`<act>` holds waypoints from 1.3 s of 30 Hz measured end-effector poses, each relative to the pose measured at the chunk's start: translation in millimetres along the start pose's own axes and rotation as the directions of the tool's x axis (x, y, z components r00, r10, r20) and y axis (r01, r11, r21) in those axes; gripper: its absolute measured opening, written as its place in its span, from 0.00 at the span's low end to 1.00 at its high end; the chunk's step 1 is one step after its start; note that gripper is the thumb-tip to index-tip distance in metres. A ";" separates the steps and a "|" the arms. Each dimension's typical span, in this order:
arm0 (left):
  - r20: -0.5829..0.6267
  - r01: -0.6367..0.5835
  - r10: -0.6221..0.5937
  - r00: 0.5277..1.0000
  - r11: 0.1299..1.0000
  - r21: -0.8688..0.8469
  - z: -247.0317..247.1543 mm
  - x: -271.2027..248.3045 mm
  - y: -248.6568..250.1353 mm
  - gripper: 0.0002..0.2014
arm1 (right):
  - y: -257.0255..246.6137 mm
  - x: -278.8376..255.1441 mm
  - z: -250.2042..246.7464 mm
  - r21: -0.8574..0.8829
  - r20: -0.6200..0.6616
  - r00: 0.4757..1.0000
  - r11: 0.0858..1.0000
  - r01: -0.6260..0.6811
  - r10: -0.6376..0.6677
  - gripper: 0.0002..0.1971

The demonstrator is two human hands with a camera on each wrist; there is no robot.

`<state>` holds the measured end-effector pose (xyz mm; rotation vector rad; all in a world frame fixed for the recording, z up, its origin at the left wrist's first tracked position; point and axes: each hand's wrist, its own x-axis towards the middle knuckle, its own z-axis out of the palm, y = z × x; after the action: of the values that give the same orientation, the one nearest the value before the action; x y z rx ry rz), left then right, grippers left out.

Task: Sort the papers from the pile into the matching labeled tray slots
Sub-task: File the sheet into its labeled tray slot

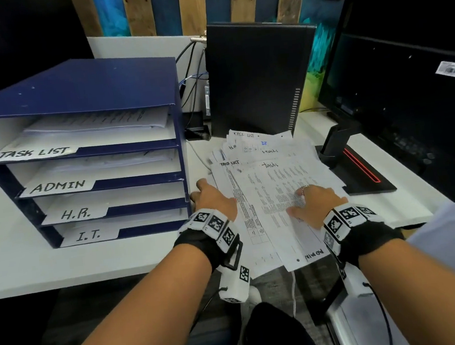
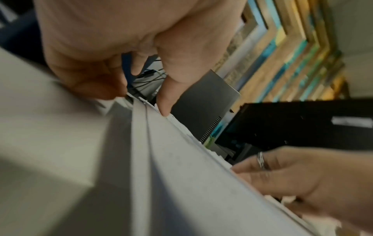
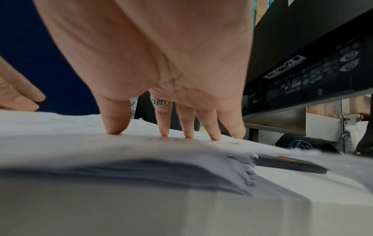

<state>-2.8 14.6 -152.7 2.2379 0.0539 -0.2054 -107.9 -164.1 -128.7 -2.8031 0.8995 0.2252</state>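
Note:
A loose pile of printed papers (image 1: 272,184) lies on the white desk (image 1: 90,263), right of a blue sorter tray (image 1: 73,87). Its slots read TASK LIST (image 1: 34,153), ADMIN (image 1: 58,186), H.R. (image 1: 75,214) and I.T. (image 1: 88,235). The top sheet carries "tasks" by hand and "ADMIN" at its near edge. My right hand (image 1: 314,201) presses straight, spread fingertips (image 3: 164,132) on the pile (image 3: 141,159). My left hand (image 1: 212,198) rests at the pile's left edge, thumb (image 2: 164,105) touching the paper edge (image 2: 181,175), fingers relaxed on the desk.
A black computer tower (image 1: 256,80) stands just behind the pile. A dark monitor (image 1: 407,85) fills the right, its stand base (image 1: 359,170) touching the pile's right side. Cables (image 1: 191,64) hang between tray and tower. The pile overhangs the desk's near edge.

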 end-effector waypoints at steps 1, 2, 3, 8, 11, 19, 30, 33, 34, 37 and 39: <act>0.004 -0.006 0.006 1.000 0.996 0.085 1.0 -2.1 2.8 0.34 | -0.3 -0.5 0.7 0.004 -0.003 1.000 1.000 0.003 -0.003 0.26; 0.020 -0.024 0.021 1.000 0.987 0.157 2.9 -3.6 5.9 0.31 | -0.5 -0.7 1.4 0.012 0.002 1.000 1.000 0.008 -0.008 0.26; 0.047 -0.020 0.012 0.999 0.981 0.191 4.9 -4.3 10.4 0.27 | -0.7 -1.1 1.4 0.026 0.009 1.000 1.000 0.016 -0.016 0.26; -0.007 -0.012 0.012 1.000 0.999 0.031 8.6 -4.0 19.8 0.15 | -0.7 -0.8 0.8 0.047 0.011 0.999 0.998 0.033 -0.033 0.28; -0.070 -0.106 0.102 0.992 0.992 -0.064 3.2 -7.0 19.7 0.07 | -9.2 -1.9 -0.4 0.002 0.002 1.000 1.000 0.012 -0.012 0.27; 0.037 -0.139 0.147 0.988 0.977 -0.164 -1.4 -16.2 18.4 0.13 | -34.7 -8.9 -13.1 0.148 0.021 0.996 0.985 0.087 -0.092 0.24; -0.010 -0.261 0.343 0.939 0.694 -0.671 -48.6 -52.5 22.7 0.05 | 9.0 -24.7 -63.2 0.854 -0.341 0.930 0.458 0.246 0.136 0.38; -0.041 -0.300 0.372 0.927 0.673 -0.676 -65.0 -67.8 21.7 0.05 | 5.1 -47.8 -75.9 0.774 -0.467 0.881 0.515 0.369 0.071 0.14; -0.062 -0.323 0.381 0.923 0.676 -0.662 -70.3 -72.9 20.8 0.05 | 2.3 -57.9 -77.4 0.767 -0.477 0.877 0.511 0.388 0.050 0.10; -0.133 -0.387 0.390 0.911 0.699 -0.601 -88.2 -87.4 10.8 0.07 | -7.9 -84.3 -73.9 0.791 -0.491 0.870 0.398 0.465 -0.040 0.09; -0.144 -0.385 0.375 0.916 0.719 -0.578 -101.2 -95.0 -2.9 0.09 | -18.3 -100.5 -67.1 0.802 -0.481 0.872 0.357 0.479 -0.091 0.12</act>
<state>-83.7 98.4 -77.1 1.5646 -0.2996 0.0592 -172.2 -108.3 -41.0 -1.8429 0.3184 -0.6870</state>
